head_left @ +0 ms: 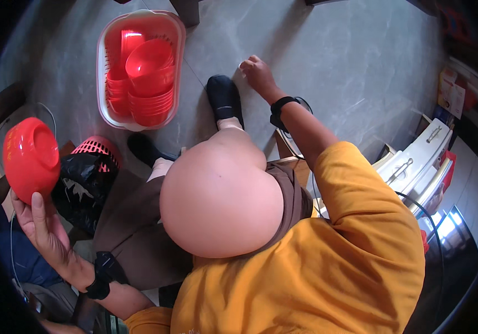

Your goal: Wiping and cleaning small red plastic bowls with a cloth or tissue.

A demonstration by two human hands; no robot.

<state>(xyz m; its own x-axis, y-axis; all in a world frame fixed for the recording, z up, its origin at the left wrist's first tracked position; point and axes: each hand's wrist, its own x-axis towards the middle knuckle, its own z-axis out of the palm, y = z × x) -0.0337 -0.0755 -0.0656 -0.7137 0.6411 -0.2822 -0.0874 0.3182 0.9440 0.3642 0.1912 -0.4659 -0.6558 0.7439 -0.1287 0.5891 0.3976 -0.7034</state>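
At the left, my left hand (43,225) grips a shiny red bowl (32,158) by its lower edge, thumb on the near side. The bowl is tipped on its side, so its outer wall and round foot ring show. My right hand (258,75) is held out over the floor with its fingers closed. A small whitish bit shows at its fingertips, too small to name. Beyond my feet, a white and pink plastic basket (103,92) holds several stacked red bowls (151,83), one of them tilted on top.
Near the held bowl stands a pink slotted bin (104,149) with a black plastic bag (80,183) over it. White drawers (411,161) with metal handles stand at the right. Grey tiled floor (350,67) stretches ahead. A black cable (436,234) hangs at the right.
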